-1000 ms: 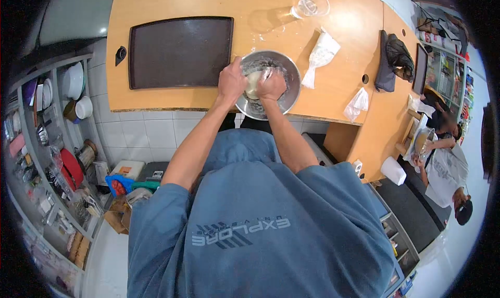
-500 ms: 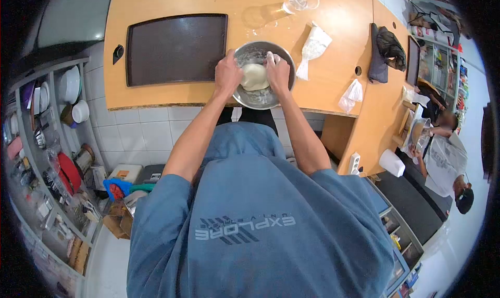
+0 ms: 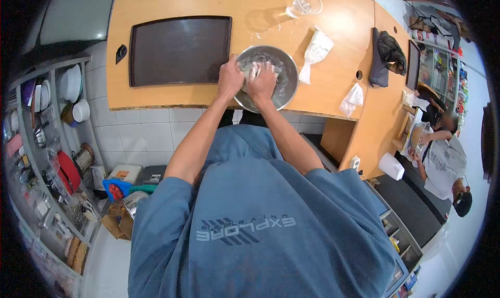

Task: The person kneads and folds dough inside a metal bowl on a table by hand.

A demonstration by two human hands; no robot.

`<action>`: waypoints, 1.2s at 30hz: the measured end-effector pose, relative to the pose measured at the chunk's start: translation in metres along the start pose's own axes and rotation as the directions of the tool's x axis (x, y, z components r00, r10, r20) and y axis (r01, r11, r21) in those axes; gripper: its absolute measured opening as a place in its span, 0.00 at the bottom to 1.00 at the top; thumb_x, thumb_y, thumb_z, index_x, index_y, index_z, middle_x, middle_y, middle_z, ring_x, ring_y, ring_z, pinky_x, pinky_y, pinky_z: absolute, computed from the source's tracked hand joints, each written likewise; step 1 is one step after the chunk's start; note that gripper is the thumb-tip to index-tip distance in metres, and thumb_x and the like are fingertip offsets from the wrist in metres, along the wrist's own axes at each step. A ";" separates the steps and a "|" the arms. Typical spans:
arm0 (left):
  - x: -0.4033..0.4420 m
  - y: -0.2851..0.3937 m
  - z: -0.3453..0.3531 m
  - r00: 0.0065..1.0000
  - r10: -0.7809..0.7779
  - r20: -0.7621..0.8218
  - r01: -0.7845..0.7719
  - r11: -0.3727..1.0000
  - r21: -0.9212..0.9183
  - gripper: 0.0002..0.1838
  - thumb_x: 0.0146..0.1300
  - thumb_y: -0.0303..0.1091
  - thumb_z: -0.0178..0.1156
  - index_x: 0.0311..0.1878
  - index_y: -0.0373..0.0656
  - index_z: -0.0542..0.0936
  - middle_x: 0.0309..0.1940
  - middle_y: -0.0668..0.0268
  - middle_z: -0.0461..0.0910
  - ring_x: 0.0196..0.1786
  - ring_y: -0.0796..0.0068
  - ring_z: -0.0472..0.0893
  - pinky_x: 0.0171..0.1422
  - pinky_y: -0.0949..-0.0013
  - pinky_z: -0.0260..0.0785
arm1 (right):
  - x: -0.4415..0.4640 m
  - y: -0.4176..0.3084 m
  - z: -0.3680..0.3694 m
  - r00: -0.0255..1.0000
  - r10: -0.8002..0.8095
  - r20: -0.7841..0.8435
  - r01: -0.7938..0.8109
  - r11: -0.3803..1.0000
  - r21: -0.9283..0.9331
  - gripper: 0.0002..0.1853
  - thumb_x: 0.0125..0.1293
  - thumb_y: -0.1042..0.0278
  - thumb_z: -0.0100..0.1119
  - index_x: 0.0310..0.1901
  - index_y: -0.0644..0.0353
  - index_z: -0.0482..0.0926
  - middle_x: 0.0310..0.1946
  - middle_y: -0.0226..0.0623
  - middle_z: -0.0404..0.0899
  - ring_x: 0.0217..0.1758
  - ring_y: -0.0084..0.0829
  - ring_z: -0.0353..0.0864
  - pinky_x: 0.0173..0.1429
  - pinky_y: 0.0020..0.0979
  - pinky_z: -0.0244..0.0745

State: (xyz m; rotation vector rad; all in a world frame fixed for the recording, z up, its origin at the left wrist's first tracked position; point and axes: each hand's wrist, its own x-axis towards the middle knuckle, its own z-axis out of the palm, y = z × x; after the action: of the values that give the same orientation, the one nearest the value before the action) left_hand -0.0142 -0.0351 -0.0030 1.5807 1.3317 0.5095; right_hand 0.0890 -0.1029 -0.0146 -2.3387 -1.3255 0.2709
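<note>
A metal bowl [image 3: 289, 79], dusted with white inside, sits at the table's front edge. My left hand [image 3: 230, 80] is closed on the bowl's left rim. Inside the bowl, my right hand [image 3: 262, 82] has its whitened fingers curled onto a pale lump of dough [image 3: 246, 73], most of which is hidden beneath the hands. Left of the bowl lies a dark rectangular tray [image 3: 179, 51]. A tied bag of white powder [image 3: 317, 48] is to the right, and a clear plastic cup [image 3: 303, 5] is farther back on the table [image 3: 338, 11].
A small plastic bag [image 3: 352, 100] lies near the front right edge, with dark cloth [image 3: 390, 53] beyond it. At the far right a co-worker [image 3: 442, 162] holds a container. Shelves [image 3: 57, 142] with bowls stand at the left.
My right hand has moved from the bowl's right side inward and left over the dough, covering most of it. My left hand stays at the left rim. The view has shifted slightly.
</note>
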 end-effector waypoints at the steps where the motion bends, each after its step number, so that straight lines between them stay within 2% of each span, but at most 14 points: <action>1: 0.001 0.002 0.002 1.000 -0.011 0.005 0.011 1.000 0.008 0.13 0.68 0.24 0.55 0.54 0.34 0.75 0.39 0.35 0.82 0.48 0.31 0.81 0.48 0.41 0.72 | -0.003 0.003 0.006 1.000 -0.009 -0.028 0.008 1.000 -0.030 0.17 0.72 0.56 0.52 0.45 0.63 0.81 0.48 0.54 0.79 0.53 0.56 0.78 0.58 0.56 0.70; 8: 0.003 0.004 0.007 0.999 0.002 -0.033 -0.001 1.000 0.028 0.11 0.67 0.23 0.54 0.51 0.33 0.76 0.37 0.33 0.81 0.46 0.30 0.80 0.47 0.39 0.71 | -0.008 0.009 0.029 0.997 0.072 -0.020 -0.075 0.977 -0.201 0.18 0.69 0.55 0.54 0.51 0.58 0.81 0.52 0.52 0.79 0.59 0.53 0.78 0.62 0.58 0.69; 11: 0.003 0.000 0.006 0.998 0.040 -0.050 -0.040 0.999 -0.002 0.16 0.56 0.20 0.53 0.50 0.33 0.76 0.33 0.37 0.81 0.43 0.32 0.81 0.45 0.40 0.72 | 0.002 0.023 0.036 0.993 0.113 0.034 -0.101 0.966 -0.238 0.19 0.68 0.54 0.54 0.53 0.57 0.81 0.54 0.51 0.79 0.58 0.52 0.79 0.62 0.57 0.70; 14: 0.003 0.009 -0.005 0.999 -0.001 0.045 0.000 0.999 0.034 0.12 0.67 0.23 0.53 0.53 0.32 0.76 0.38 0.34 0.81 0.48 0.31 0.81 0.48 0.38 0.71 | 0.012 0.025 0.031 0.998 0.053 0.024 -0.049 0.989 -0.142 0.18 0.72 0.55 0.51 0.50 0.61 0.80 0.51 0.57 0.79 0.53 0.58 0.79 0.61 0.56 0.69; 17: 0.001 0.013 -0.004 1.000 0.003 -0.009 -0.003 1.000 -0.002 0.13 0.66 0.23 0.53 0.53 0.34 0.75 0.39 0.35 0.82 0.48 0.31 0.81 0.48 0.38 0.70 | 0.028 0.028 0.028 0.960 0.203 0.195 -0.203 0.979 -0.021 0.20 0.72 0.51 0.52 0.50 0.59 0.84 0.54 0.56 0.80 0.57 0.56 0.80 0.62 0.56 0.72; 20: 0.002 0.012 -0.001 0.999 -0.039 -0.036 0.040 0.999 0.027 0.13 0.66 0.23 0.53 0.53 0.36 0.76 0.40 0.37 0.83 0.48 0.31 0.82 0.50 0.39 0.71 | 0.035 0.054 0.025 0.949 0.046 0.310 -0.115 0.971 0.208 0.23 0.73 0.50 0.53 0.52 0.63 0.84 0.57 0.63 0.78 0.62 0.62 0.76 0.68 0.58 0.68; 21: 0.000 0.015 -0.001 0.998 -0.041 -0.046 0.042 0.999 0.030 0.14 0.65 0.22 0.53 0.53 0.36 0.76 0.40 0.37 0.83 0.48 0.31 0.82 0.50 0.39 0.71 | 0.040 0.057 0.008 0.898 0.013 0.440 -0.134 0.960 0.247 0.32 0.67 0.46 0.62 0.63 0.65 0.78 0.63 0.67 0.74 0.69 0.64 0.71 0.74 0.58 0.63; 24: -0.001 0.016 0.000 0.997 -0.024 -0.075 0.027 0.999 0.044 0.16 0.62 0.21 0.54 0.53 0.36 0.76 0.39 0.38 0.84 0.48 0.32 0.82 0.51 0.41 0.73 | 0.032 0.065 -0.020 0.773 -0.142 0.618 -0.039 0.962 0.270 0.45 0.58 0.46 0.71 0.72 0.66 0.68 0.66 0.67 0.72 0.73 0.63 0.67 0.77 0.56 0.60; 25: 0.000 0.012 0.001 0.996 -0.005 -0.084 0.010 0.999 0.051 0.17 0.59 0.21 0.54 0.53 0.35 0.77 0.39 0.39 0.84 0.47 0.33 0.83 0.52 0.41 0.73 | 0.028 0.063 -0.027 0.728 -0.095 0.679 -0.055 0.979 0.196 0.55 0.50 0.49 0.76 0.76 0.65 0.59 0.66 0.63 0.73 0.74 0.58 0.69 0.77 0.51 0.63; 28: 0.003 0.008 0.004 0.995 -0.010 -0.104 0.015 0.998 0.054 0.19 0.57 0.21 0.55 0.54 0.35 0.78 0.39 0.39 0.84 0.47 0.34 0.83 0.52 0.42 0.74 | 0.016 0.052 -0.039 0.787 -0.171 0.593 -0.036 0.946 0.321 0.51 0.50 0.53 0.76 0.74 0.65 0.64 0.65 0.59 0.76 0.70 0.51 0.75 0.74 0.44 0.69; 31: 0.004 0.006 0.003 0.995 0.009 -0.102 -0.003 0.998 0.060 0.20 0.56 0.20 0.55 0.54 0.34 0.78 0.40 0.39 0.84 0.47 0.34 0.83 0.53 0.42 0.74 | 0.019 0.043 -0.056 0.793 -0.186 0.580 -0.115 0.889 0.443 0.37 0.52 0.60 0.76 0.64 0.66 0.75 0.55 0.48 0.84 0.57 0.38 0.83 0.63 0.37 0.75; 34: 0.001 0.009 0.001 0.994 0.023 -0.107 -0.018 0.999 0.047 0.21 0.56 0.20 0.55 0.55 0.33 0.78 0.40 0.38 0.84 0.47 0.34 0.83 0.53 0.42 0.75 | 0.045 0.045 -0.066 0.615 -0.012 0.789 -0.409 0.851 0.331 0.33 0.56 0.62 0.73 0.63 0.65 0.78 0.55 0.46 0.84 0.56 0.33 0.82 0.63 0.35 0.75; 35: -0.001 0.011 0.000 0.994 0.024 -0.108 -0.020 0.999 0.038 0.21 0.56 0.20 0.55 0.56 0.33 0.78 0.40 0.38 0.84 0.47 0.34 0.83 0.53 0.42 0.75 | 0.049 0.046 -0.066 0.621 -0.030 0.783 -0.386 0.858 0.339 0.29 0.60 0.60 0.69 0.62 0.62 0.81 0.54 0.45 0.85 0.56 0.36 0.83 0.62 0.36 0.75; 36: -0.003 0.010 0.000 0.994 0.019 -0.110 -0.014 0.999 0.046 0.22 0.57 0.20 0.55 0.57 0.33 0.78 0.40 0.38 0.84 0.47 0.34 0.83 0.53 0.43 0.75 | 0.053 0.047 -0.063 0.583 -0.026 0.812 -0.380 0.875 0.301 0.28 0.60 0.58 0.68 0.62 0.61 0.82 0.54 0.45 0.85 0.56 0.36 0.83 0.63 0.37 0.75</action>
State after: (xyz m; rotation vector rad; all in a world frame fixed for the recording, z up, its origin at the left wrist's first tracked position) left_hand -0.0094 -0.0374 0.0065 1.6214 1.4226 0.5875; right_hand 0.1769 -0.0960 0.0218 -1.9523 -1.1428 1.6932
